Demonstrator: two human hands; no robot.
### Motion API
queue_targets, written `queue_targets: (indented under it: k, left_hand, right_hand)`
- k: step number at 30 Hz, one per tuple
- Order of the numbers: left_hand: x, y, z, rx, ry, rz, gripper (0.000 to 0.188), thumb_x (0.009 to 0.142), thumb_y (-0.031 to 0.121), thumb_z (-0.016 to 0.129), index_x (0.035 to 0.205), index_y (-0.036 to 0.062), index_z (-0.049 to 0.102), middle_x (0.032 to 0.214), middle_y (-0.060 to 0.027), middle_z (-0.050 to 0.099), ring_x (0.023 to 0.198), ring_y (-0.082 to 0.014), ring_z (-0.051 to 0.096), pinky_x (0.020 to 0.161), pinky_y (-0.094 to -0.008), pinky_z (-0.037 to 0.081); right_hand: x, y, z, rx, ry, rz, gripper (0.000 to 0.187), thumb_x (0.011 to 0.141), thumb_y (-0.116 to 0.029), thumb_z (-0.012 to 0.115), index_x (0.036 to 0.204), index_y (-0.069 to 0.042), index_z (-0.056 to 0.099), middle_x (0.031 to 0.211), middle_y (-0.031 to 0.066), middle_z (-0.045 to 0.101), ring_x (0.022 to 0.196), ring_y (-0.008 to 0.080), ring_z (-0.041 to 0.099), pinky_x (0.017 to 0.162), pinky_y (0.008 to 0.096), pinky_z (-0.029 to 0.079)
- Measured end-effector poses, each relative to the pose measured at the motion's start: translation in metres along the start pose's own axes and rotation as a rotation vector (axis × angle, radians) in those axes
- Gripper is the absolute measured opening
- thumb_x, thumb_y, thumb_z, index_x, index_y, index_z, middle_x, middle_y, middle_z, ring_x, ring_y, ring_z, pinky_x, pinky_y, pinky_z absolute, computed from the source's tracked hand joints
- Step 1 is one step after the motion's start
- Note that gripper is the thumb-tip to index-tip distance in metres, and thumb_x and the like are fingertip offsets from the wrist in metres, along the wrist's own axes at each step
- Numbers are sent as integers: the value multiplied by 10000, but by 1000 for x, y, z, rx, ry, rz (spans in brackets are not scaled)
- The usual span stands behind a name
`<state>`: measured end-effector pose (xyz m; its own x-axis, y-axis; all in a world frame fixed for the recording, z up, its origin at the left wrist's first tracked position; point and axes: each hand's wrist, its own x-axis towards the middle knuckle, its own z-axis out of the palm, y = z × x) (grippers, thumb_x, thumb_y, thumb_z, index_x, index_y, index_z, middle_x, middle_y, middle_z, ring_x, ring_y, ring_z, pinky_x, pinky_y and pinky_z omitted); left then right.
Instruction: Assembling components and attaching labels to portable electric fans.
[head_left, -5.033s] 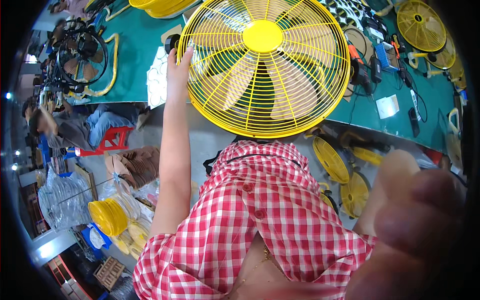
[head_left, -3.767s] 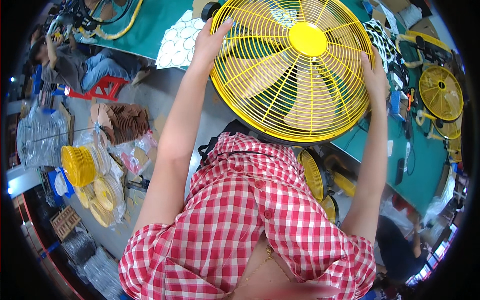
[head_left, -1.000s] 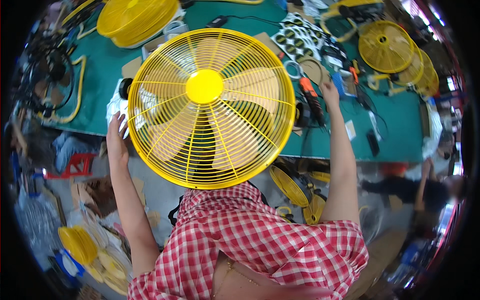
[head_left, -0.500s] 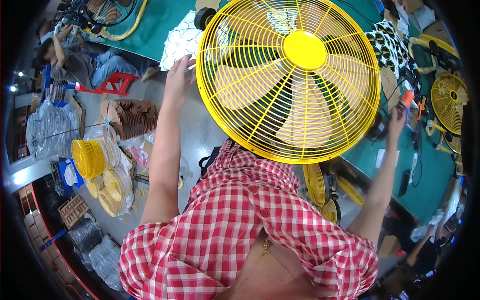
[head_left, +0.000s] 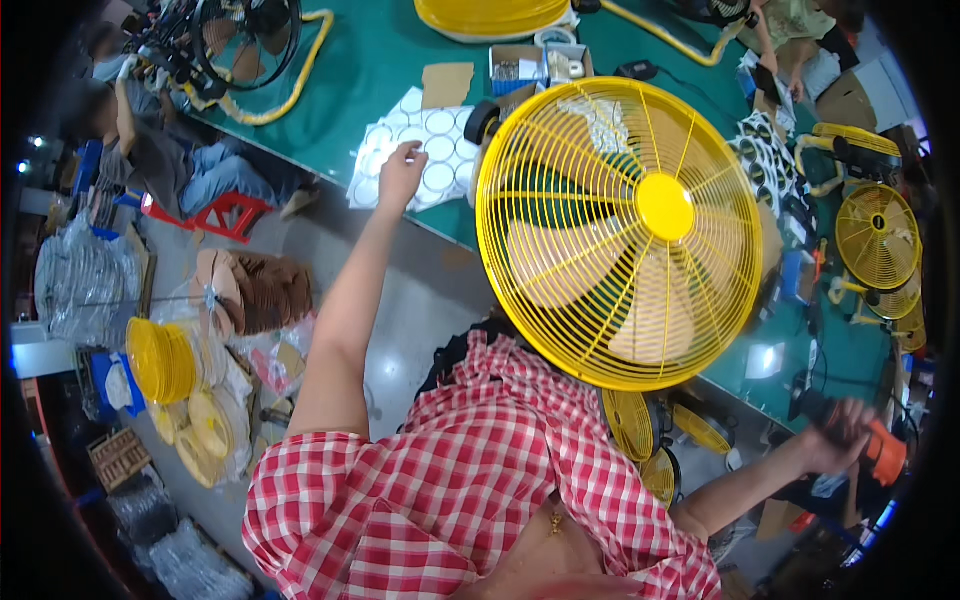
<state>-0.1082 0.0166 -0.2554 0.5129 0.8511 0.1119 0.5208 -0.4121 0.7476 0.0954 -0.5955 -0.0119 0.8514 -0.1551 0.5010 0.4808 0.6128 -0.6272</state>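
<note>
Fingers of the left hand [head_left: 400, 172] rest open on white round-holed sheets [head_left: 415, 160] (green counter [head_left: 350, 90]); right hand [head_left: 835, 432] grips an orange power drill [head_left: 880, 452].

A single view is marked now, from a wide fisheye camera worn on the person's head, looking steeply down the front of the body. The red checked shirt [head_left: 480, 500] fills the near lower middle, very close to the lens. The left hand [head_left: 400, 172] reaches far and left to the edge of the green tabletop [head_left: 370, 80], while the right hand [head_left: 835, 435] sits low at the right rim. A large yellow fan guard [head_left: 625, 235] stands close in front, right of centre. Straight edges bow toward the dark round border, and the floor [head_left: 420, 300] shows to the left. There is no second view to overlap with.
</note>
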Motion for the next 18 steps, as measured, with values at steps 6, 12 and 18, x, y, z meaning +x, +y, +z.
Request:
queue_targets:
  k: [6,12,18]
  left_hand:
    - [80,-3,86,94,-83,389,211,766,135,540,926,40,638,889,-193,611,822,-347,590,726,-413,470]
    - [153,37,187,541,-641,849,174,762,114,496,836,57,643,903,-182,624,882,-333,599,757,-419,486]
    - [138,34,231,478,-793,694,270,807,216,502,999,51,596,971,-204,600,928,-356,568,796,-421,456]
  right_hand:
    - [-67,-16,67,-202,-135,-153,650,741,-103,581,1266,65,237,790,79,357,619,141,365,564,255,308]
    - [-110,-17,110,-411,-124,-221,647,790,-184,521,1297,72,210,800,72,367,591,109,354,540,219,304]
    - [-127,-15,129,-469,-130,-211,602,812,-166,507,1299,44,220,816,68,397,596,102,390,543,213,336]
